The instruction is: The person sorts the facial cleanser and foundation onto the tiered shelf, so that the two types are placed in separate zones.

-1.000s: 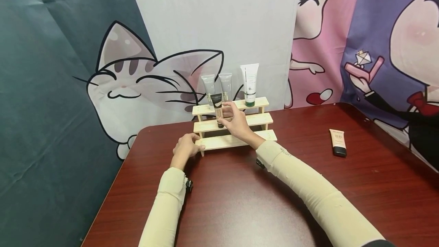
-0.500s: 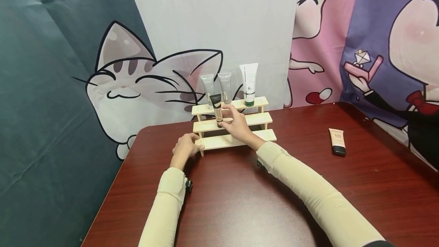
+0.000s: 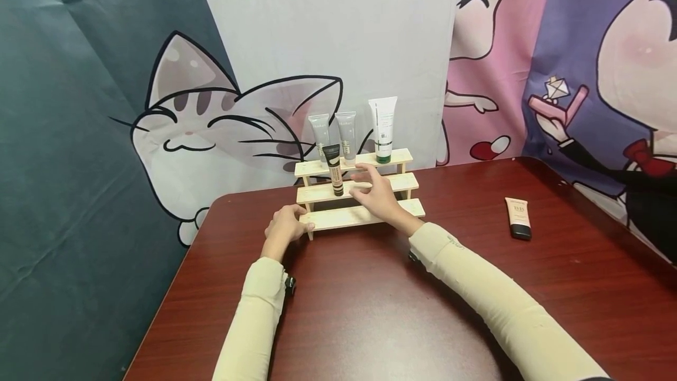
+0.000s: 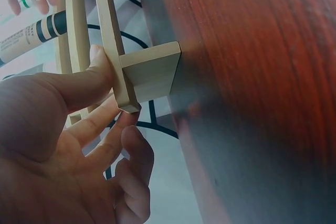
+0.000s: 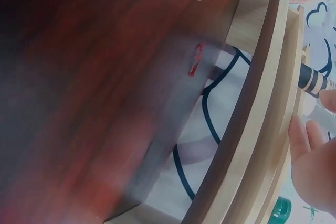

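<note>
A pale wooden three-tier stand [image 3: 365,217] stands toward the back of the table. My left hand [image 3: 285,225] grips the left end of its lowest step; the left wrist view shows the thumb [image 4: 94,80] on one face of the board and fingers round the other. Upright on the middle step is a small beige cosmetic tube [image 3: 335,174] with a black crimped end up. Just right of that tube, my right hand [image 3: 378,196] has its fingers parted and holds nothing. Two grey tubes, left [image 3: 320,134] and right [image 3: 346,134], and a white tube [image 3: 384,128] stand on the top step.
A peach BB tube [image 3: 518,216] with a black cap lies at the right on the red-brown table [image 3: 359,310]. Behind the table hangs a cartoon-printed cloth [image 3: 391,28], close to the stand's back.
My right hand has let go of the beige tube and drawn slightly to the right. The tube stays upright on the middle step. The left hand keeps its hold on the stand.
</note>
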Demonstrator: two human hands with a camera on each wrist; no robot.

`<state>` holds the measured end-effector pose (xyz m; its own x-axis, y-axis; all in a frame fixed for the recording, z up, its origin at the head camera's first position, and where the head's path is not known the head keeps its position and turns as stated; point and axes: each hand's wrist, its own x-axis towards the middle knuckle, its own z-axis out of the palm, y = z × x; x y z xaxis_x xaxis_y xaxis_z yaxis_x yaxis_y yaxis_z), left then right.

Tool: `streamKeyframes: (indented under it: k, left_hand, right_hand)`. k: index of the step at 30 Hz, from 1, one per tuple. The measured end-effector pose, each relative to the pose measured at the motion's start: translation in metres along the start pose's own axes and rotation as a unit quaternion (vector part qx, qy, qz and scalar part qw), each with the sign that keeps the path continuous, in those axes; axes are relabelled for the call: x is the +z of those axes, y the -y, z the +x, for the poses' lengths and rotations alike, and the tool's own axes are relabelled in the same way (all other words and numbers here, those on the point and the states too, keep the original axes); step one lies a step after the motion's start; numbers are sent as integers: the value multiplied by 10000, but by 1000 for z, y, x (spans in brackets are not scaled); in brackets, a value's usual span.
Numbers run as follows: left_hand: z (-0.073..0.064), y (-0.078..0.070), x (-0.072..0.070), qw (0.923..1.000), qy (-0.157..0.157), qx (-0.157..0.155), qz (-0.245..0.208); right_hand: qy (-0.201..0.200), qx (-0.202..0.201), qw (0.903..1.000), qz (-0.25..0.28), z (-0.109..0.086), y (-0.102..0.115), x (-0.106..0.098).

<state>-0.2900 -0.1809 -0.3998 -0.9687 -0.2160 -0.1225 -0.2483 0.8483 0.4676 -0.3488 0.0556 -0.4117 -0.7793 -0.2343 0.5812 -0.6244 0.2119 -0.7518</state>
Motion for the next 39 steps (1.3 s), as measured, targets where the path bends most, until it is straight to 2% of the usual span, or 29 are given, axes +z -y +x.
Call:
streamKeyframes:
  k: [3, 9, 22, 31, 39]
  left_hand:
    - [0, 0, 0, 10000, -16, 19, -35]
    - [0, 0, -1, 10000, -16, 58, -33]
    - [4, 2, 0, 9999, 53, 82, -30]
    - [3, 3, 0, 9999, 37, 110, -20]
    - [1, 3, 0, 9998, 58, 187, -33]
  right_hand:
    - [-67, 9, 10000, -5, -3, 1, -4]
    - [-85, -239, 9996, -128, -10, -2, -16]
    - [-137, 246, 9991, -322, -22, 0, -43]
    - [-88, 310, 9973, -663, -29, 3, -55]
    - [-141, 500, 9937, -997, -36, 6, -75]
